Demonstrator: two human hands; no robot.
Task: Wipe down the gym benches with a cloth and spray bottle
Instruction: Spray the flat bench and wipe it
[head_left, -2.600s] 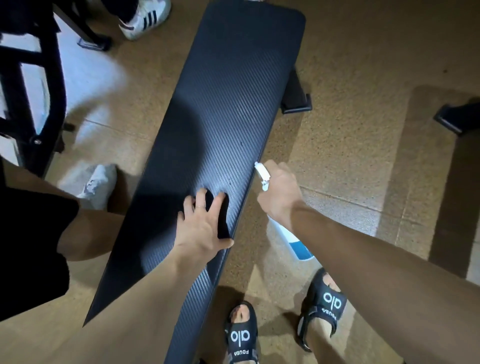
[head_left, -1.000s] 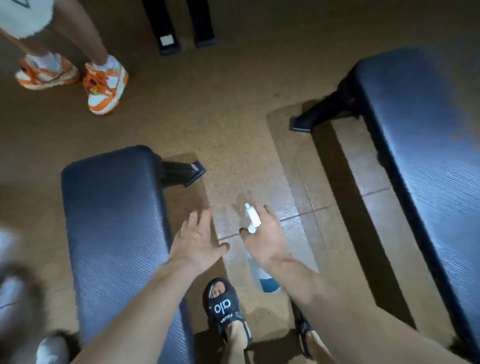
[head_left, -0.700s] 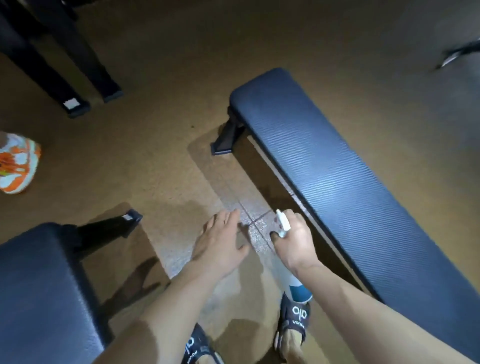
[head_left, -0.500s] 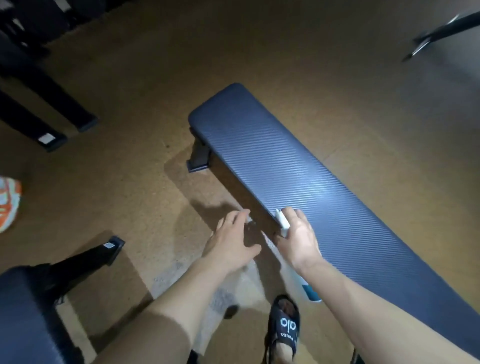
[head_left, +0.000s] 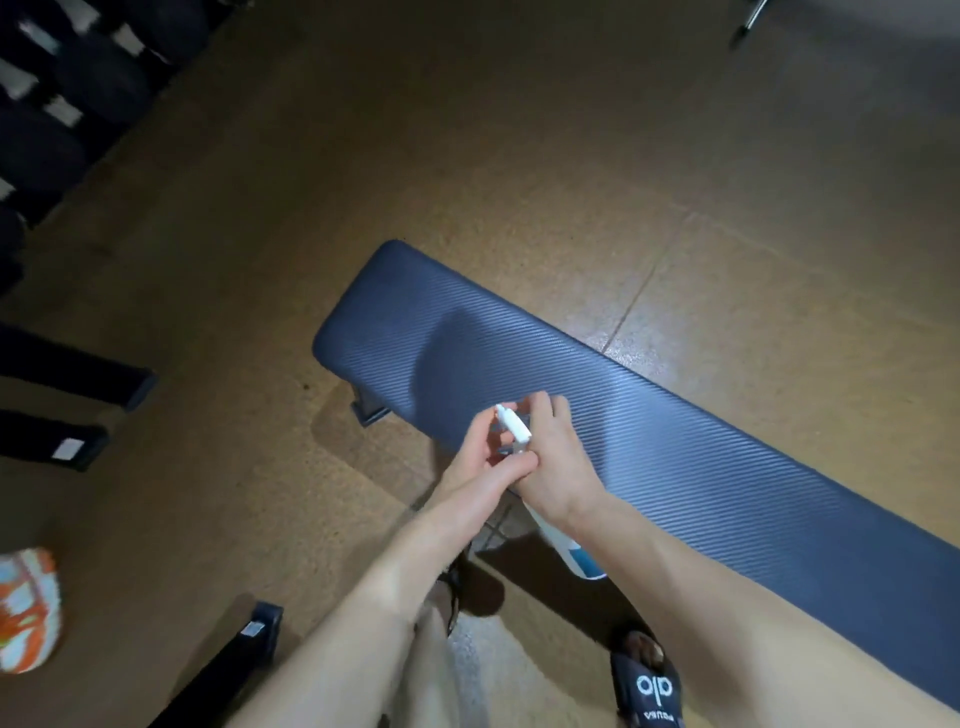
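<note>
The right hand (head_left: 558, 467), at the centre of the frame, grasps the spray bottle (head_left: 519, 434) by its neck; the white nozzle head projects toward the upper left, and the bottle body with a blue label hangs below the wrist, toward the lower centre. The left hand (head_left: 480, 457) meets the right at the nozzle, with fingers curled against the trigger area; whether it truly grips the bottle cannot be determined. Both hands hover over the near edge of the dark blue ribbed worktop (head_left: 675, 441), which runs diagonally from centre to lower right. No cloth can be made out. A black sandal (head_left: 649, 686) stands on the brown floor (head_left: 519, 156) at lower centre right. An orange-and-white shoe (head_left: 26, 608) lies at the lower left edge.
</note>
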